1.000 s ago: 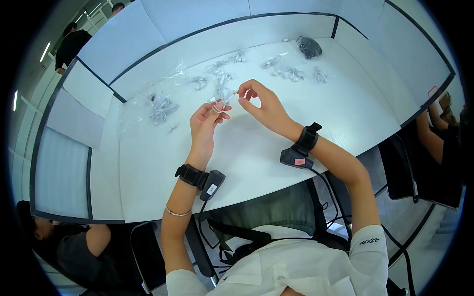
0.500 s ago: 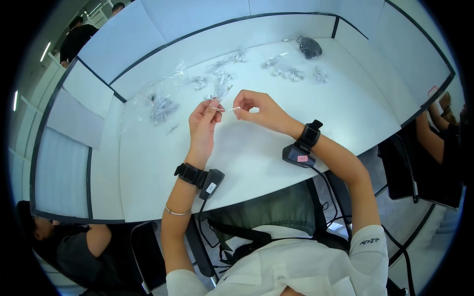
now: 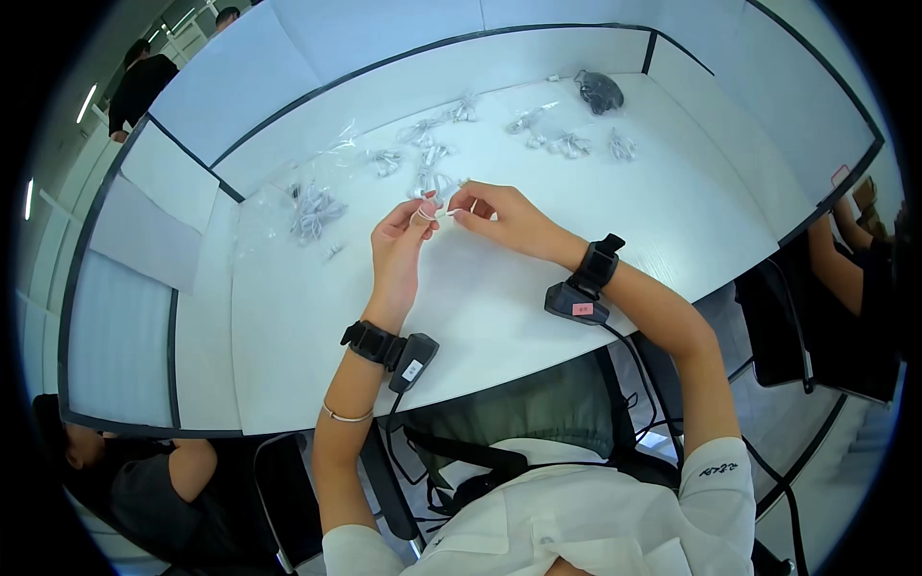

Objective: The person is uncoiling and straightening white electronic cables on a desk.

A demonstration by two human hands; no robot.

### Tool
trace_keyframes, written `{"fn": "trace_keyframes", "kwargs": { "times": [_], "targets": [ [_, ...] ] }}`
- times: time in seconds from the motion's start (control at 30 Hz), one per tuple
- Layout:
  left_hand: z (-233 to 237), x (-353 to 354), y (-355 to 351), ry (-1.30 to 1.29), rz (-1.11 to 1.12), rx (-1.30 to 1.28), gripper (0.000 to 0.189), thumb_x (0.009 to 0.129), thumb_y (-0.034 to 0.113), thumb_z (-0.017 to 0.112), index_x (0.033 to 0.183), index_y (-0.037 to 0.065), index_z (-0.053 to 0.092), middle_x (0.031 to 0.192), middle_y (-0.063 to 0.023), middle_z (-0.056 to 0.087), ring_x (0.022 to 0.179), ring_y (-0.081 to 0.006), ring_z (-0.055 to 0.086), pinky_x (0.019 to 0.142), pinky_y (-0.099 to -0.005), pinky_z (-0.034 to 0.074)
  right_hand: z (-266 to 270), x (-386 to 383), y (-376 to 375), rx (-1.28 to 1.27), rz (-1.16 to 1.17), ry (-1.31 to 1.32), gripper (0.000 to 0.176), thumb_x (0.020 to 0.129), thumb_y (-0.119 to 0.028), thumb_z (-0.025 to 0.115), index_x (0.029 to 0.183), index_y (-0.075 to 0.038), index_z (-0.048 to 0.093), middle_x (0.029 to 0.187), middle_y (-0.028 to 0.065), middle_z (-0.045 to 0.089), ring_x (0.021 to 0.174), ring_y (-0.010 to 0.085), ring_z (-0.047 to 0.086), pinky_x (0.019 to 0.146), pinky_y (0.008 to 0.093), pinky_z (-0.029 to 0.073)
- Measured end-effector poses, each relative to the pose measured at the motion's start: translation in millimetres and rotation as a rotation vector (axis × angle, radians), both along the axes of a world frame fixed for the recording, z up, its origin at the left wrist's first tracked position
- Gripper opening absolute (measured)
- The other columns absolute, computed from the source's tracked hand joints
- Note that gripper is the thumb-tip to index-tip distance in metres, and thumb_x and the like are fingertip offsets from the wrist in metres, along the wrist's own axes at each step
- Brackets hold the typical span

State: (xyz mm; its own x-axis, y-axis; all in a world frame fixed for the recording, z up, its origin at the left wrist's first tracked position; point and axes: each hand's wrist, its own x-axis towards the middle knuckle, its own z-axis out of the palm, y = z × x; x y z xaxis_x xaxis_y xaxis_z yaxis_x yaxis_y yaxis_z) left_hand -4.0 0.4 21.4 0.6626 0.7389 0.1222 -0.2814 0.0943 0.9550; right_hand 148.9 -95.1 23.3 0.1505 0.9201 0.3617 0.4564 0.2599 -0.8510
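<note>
Above the white table [image 3: 499, 326], my left hand [image 3: 403, 235] pinches a thin white cable [image 3: 441, 213] between thumb and fingers. My right hand [image 3: 499, 219], just to its right, has thumb and forefinger closed on a white end of the same cable. The fingertips of both hands are close together. Just beyond them lies a coiled white cable [image 3: 432, 180] on the table. Fine detail of the held piece is too small to make out.
More bundled white cables lie at the back [image 3: 464, 108], left [image 3: 315, 213] and right [image 3: 572, 145]. Clear plastic [image 3: 279, 197] lies at the left. A black mesh-like bundle [image 3: 600, 92] sits at the back right. White partitions [image 3: 432, 72] surround the table. Other people are beyond them.
My right hand has moved slightly left and down, bringing its fingertips nearer my left hand. Less of the white cable shows between them.
</note>
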Motion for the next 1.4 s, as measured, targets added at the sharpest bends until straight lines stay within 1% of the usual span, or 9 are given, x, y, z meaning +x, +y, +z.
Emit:
{"fn": "trace_keyframes", "kwargs": {
  "times": [0.23, 0.33, 0.53, 0.63, 0.73, 0.83, 0.97, 1.1, 1.4],
  "targets": [
    [-5.9, -2.3, 3.5, 0.103, -0.18, 0.015, 0.024, 0.087, 0.02, 0.062, 0.101, 0.001, 0.061, 0.084, 0.0001, 0.058, 0.079, -0.0076, 0.051, 0.074, -0.0207, 0.041, 1.1, 3.2, 1.7, 0.06, 0.072, 0.189, 0.022, 0.082, -0.002, 0.053, 0.103, -0.002, 0.057, 0.093, 0.0063, 0.061, 0.086, 0.0126, 0.058, 0.077, 0.027, 0.048],
    [5.2, -2.3, -4.4, 0.111, -0.195, -0.011, 0.025, 0.087, 0.021, 0.062, 0.101, 0.001, 0.061, 0.092, -0.0042, 0.062, 0.084, -0.0107, 0.058, 0.076, -0.022, 0.044, -0.5, 5.6, 3.4, 0.055, 0.116, 0.229, 0.027, 0.079, 0.004, 0.051, 0.105, -0.001, 0.057, 0.101, 0.0066, 0.06, 0.092, 0.0134, 0.058, 0.082, 0.0288, 0.048],
    [3.0, -3.5, -2.4, 0.121, -0.202, -0.02, 0.025, 0.086, 0.018, 0.063, 0.102, -0.001, 0.061, 0.096, -0.0075, 0.063, 0.083, -0.0135, 0.061, 0.075, -0.0231, 0.047, 1.8, 9.2, 0.8, -0.003, 0.14, 0.243, 0.027, 0.08, 0.003, 0.052, 0.106, 0.0, 0.057, 0.101, 0.0073, 0.061, 0.099, 0.0149, 0.058, 0.087, 0.0294, 0.046],
    [-1.9, -3.2, 0.8, 0.122, -0.176, 0.023, 0.026, 0.085, 0.016, 0.064, 0.103, -0.002, 0.061, 0.095, -0.0077, 0.064, 0.082, -0.0132, 0.061, 0.076, -0.023, 0.047, 4.6, 10.4, 0.2, 0.016, 0.153, 0.168, 0.025, 0.082, 0.001, 0.053, 0.107, -0.002, 0.058, 0.1, 0.0067, 0.061, 0.092, 0.0149, 0.058, 0.084, 0.0285, 0.046],
    [0.0, -2.9, -0.4, 0.112, -0.098, 0.083, 0.027, 0.083, 0.013, 0.066, 0.102, -0.005, 0.062, 0.095, -0.0083, 0.065, 0.08, -0.0129, 0.061, 0.074, -0.0237, 0.048, 19.8, 14.6, -6.6, 0.182, -0.127, -0.145, 0.024, 0.084, -0.001, 0.052, 0.107, -0.004, 0.059, 0.097, 0.0054, 0.061, 0.085, 0.0156, 0.057, 0.079, 0.0284, 0.046],
    [2.6, -2.3, -2.5, 0.144, -0.06, 0.122, 0.029, 0.081, 0.012, 0.067, 0.102, -0.006, 0.062, 0.093, -0.0093, 0.065, 0.078, -0.013, 0.062, 0.073, -0.0238, 0.049, 24.4, 9.1, -8.1, 0.226, -0.141, -0.199, 0.023, 0.085, -0.003, 0.052, 0.107, -0.006, 0.059, 0.096, 0.0051, 0.061, 0.081, 0.0166, 0.055, 0.076, 0.0291, 0.045],
    [-4.1, -1.7, -2.0, 0.207, -0.075, 0.174, 0.032, 0.079, 0.012, 0.069, 0.103, -0.008, 0.062, 0.089, -0.0106, 0.066, 0.077, -0.0137, 0.063, 0.071, -0.0234, 0.049, 17.7, -3.6, -8.7, 0.26, -0.107, -0.453, 0.023, 0.082, -0.01, 0.058, 0.105, -0.006, 0.059, 0.095, 0.0045, 0.06, 0.083, 0.0162, 0.056, 0.078, 0.0288, 0.044],
    [-1.1, -1.3, -5.4, 0.222, -0.086, 0.215, 0.032, 0.08, 0.013, 0.068, 0.104, -0.007, 0.062, 0.087, -0.0101, 0.066, 0.078, -0.014, 0.064, 0.072, -0.023, 0.049, 9.9, -5.1, -4.9, 0.173, 0.009, -0.073, 0.017, 0.083, -0.011, 0.06, 0.099, -0.004, 0.062, 0.094, 0.0059, 0.058, 0.083, 0.0156, 0.056, 0.074, 0.0277, 0.044],
    [8.1, -4.4, -5.1, 0.185, -0.087, 0.095, 0.032, 0.082, 0.015, 0.067, 0.107, -0.003, 0.06, 0.093, -0.0108, 0.066, 0.081, -0.0157, 0.065, 0.074, -0.0241, 0.05, 10.6, -5.1, -4.4, 0.188, 0.05, 0.023, 0.018, 0.086, -0.009, 0.058, 0.102, -0.004, 0.063, 0.099, 0.006, 0.056, 0.083, 0.0148, 0.056, 0.073, 0.0267, 0.046]
  ]
}}
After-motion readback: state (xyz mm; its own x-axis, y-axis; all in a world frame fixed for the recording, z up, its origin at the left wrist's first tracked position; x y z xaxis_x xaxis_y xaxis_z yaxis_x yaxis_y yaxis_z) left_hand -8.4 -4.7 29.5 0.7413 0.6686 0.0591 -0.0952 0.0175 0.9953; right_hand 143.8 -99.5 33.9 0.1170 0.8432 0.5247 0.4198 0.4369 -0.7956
